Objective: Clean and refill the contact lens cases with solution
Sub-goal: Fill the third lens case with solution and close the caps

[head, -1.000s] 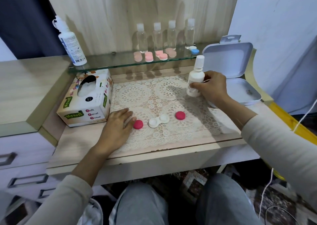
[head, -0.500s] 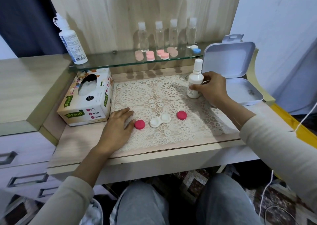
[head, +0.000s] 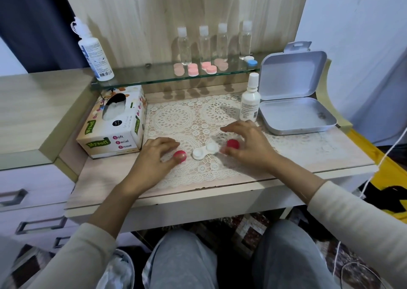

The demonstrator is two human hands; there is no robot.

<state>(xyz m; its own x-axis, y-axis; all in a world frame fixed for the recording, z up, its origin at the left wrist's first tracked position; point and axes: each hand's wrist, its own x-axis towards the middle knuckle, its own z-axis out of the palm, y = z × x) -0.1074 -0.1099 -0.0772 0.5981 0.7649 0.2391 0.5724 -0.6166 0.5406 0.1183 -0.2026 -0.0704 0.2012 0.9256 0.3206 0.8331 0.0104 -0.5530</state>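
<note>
Centrally on the lace doily (head: pixel 176 117) lies the white two-welled lens case (head: pixel 206 151), uncapped, with open lace between it and the table's front edge. The left hand (head: pixel 152 158) pinches the glossy left red cap (head: pixel 180 156). The right hand (head: pixel 248 147) arches over the right red cap (head: pixel 233 144), but blur hides whether it grips. Behind, the solution bottle (head: pixel 250 103) stands beside an open metal tin (head: pixel 297 117).

light: soft, fairly bright, from the left | shadows: clear plastic bottles (head: pixel 184 46) shade the pale wood back panel (head: pixel 143 13) rightward | glare: mild sheen on the glass shelf (head: pixel 154 77) | blur: right hand (head: pixel 248 147) fingertips smeared | distortion: wide-angle bowing at edges
</note>
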